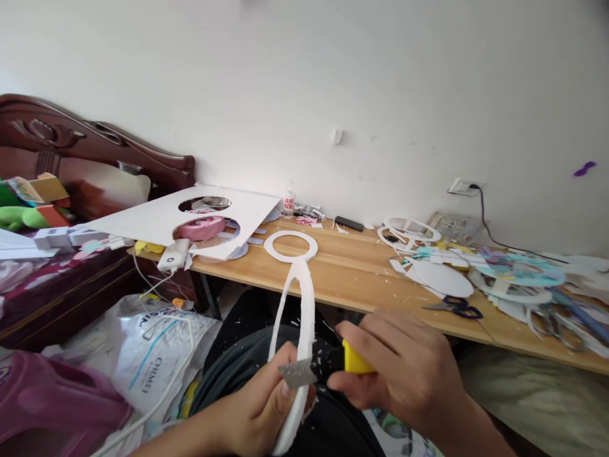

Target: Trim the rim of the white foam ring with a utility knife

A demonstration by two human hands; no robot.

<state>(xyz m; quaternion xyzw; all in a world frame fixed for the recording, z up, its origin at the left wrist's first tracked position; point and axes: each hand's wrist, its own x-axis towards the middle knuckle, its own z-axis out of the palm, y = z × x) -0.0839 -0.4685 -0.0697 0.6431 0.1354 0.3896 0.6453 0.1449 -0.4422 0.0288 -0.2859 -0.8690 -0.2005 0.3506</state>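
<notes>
My left hand (264, 406) grips a white foam ring (307, 304) at its lower part, and the ring is held edge-on above my lap. In my right hand (404, 374) is a utility knife (356, 357) with a yellow and black handle. Its grey blade lies across the foam edge, close to my left thumb. Small white shavings cling around the blade and on my dark clothes. Another flat white ring (291, 235) rests on the wooden table just beyond the held one.
A white board (143, 212) with two round holes overhangs the wooden table (352, 279) at left. Dark-handled scissors (459, 308), white discs (442, 279) and scraps crowd the right side. A bottle (289, 200) stands by the wall. A white cable (190, 343) hangs at left.
</notes>
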